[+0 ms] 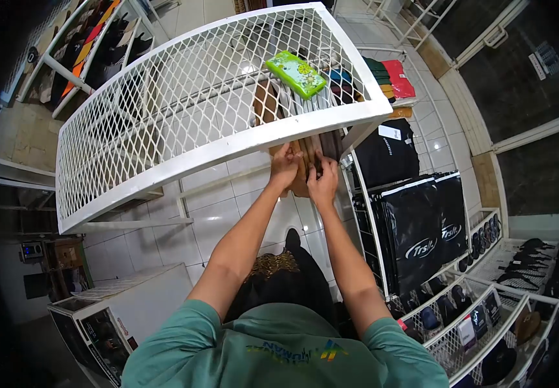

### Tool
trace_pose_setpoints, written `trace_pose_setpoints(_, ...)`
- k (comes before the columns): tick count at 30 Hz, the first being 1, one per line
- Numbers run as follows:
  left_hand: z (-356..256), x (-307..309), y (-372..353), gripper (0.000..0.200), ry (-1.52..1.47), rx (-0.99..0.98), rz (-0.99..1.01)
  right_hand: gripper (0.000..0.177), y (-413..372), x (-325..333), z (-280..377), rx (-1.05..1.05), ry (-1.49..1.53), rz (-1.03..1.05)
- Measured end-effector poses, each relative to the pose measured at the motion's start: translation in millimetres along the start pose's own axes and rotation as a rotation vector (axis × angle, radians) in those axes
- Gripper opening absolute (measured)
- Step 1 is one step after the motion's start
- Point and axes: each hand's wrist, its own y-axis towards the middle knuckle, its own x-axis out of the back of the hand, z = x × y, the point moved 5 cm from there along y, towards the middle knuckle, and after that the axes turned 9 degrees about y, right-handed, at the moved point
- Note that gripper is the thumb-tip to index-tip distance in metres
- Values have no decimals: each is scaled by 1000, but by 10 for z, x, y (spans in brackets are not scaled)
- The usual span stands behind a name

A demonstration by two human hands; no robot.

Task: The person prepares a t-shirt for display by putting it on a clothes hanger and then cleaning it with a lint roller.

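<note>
Both my arms reach up under the front edge of a white wire-mesh shelf (163, 123). My left hand (284, 166) and my right hand (324, 180) are closed side by side on a brown folded garment (304, 147) that hangs just below the shelf, among other brown and dark garments seen through the mesh. A green flowered packet (295, 74) lies on top of the mesh, above and behind my hands.
Black bags (422, 239) with white lettering hang on a rack at the right. Folded red, green and orange clothes (389, 81) sit on a shelf behind. Wire baskets with caps (486, 310) fill the lower right. A white cabinet (118, 304) stands lower left.
</note>
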Motion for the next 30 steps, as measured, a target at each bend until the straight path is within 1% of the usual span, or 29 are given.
trace_pose_setpoints(1, 28, -12, -2, 50, -32, -3, 9, 42, -13, -6, 20, -4, -25, -4)
trace_pose_setpoints(2, 63, -18, -34, 50, -31, -3, 10, 42, -28, -8, 40, -10, -47, -10)
trace_pose_setpoints(4, -9, 86, -158, 58, 94, -122, -119, 43, -66, -14, 82, 0, -58, -20)
trace_pose_setpoints(5, -12, 99, -220, 58, 98, -126, -116, 44, -81, -19, 94, 7, -74, -29)
trace_pose_setpoints(7, -47, 142, -358, 60, 42, -143, -180, 44, -114, -40, 81, 10, -43, -44)
trace_pose_setpoints(11, -30, 45, -345, 60, 18, -81, -113, 41, -123, -40, 48, 19, -21, -86)
trace_pose_setpoints(12, -25, 38, -336, 59, 40, -82, -106, 41, -118, -30, 35, 17, -20, -87)
trace_pose_setpoints(14, -30, 49, -330, 58, 65, -89, -100, 41, -74, -36, -29, -81, -11, -16)
trace_pose_setpoints(16, -64, 101, -402, 54, 190, -151, -114, 41, -49, 16, -5, -47, 3, -4)
trace_pose_setpoints(17, -70, 118, -433, 54, 195, -159, -110, 41, -58, 35, 16, -16, 11, 14)
trace_pose_setpoints(20, -251, 179, -598, 50, 177, -130, -91, 39, -179, 138, -12, -76, -9, -13)
trace_pose_setpoints(21, -376, 220, -683, 46, 197, -59, -89, 39, -248, 198, -4, -159, 89, -40)
trace_pose_setpoints(22, -430, 224, -756, 43, 217, 11, -88, 39, -315, 290, 50, -162, 93, -50)
trace_pose_setpoints(23, -346, 153, -825, 37, 245, -34, -125, 39, -402, 424, 106, -157, 132, -90)
trace_pose_setpoints(24, -306, 67, -911, 35, 277, -112, -116, 40, -484, 562, 141, -151, 170, -130)
trace_pose_setpoints(25, -429, -5, -1012, 34, 237, -139, -50, 40, -576, 703, 127, -157, 172, -143)
trace_pose_setpoints(26, -551, -78, -1091, 33, 195, -168, 21, 40, -669, 882, 79, -199, 114, -163)
trace_pose_setpoints(27, -579, -151, -1135, 33, 197, -181, 50, 41, -756, 1070, 8, -247, 51, -192)
trace_pose_setpoints(28, -611, -286, -1193, 32, 216, -214, 143, 39, -835, 1259, -56, -221, 18, -261)
trace_pose_setpoints(29, -642, -458, -1268, 31, 231, -248, 248, 37, -929, 1454, -155, -241, -22, -296)
trace_pose_setpoints(30, -678, -612, -1310, 31, 220, -269, 310, 36, -1009, 1668, -234, -261, -67, -336)
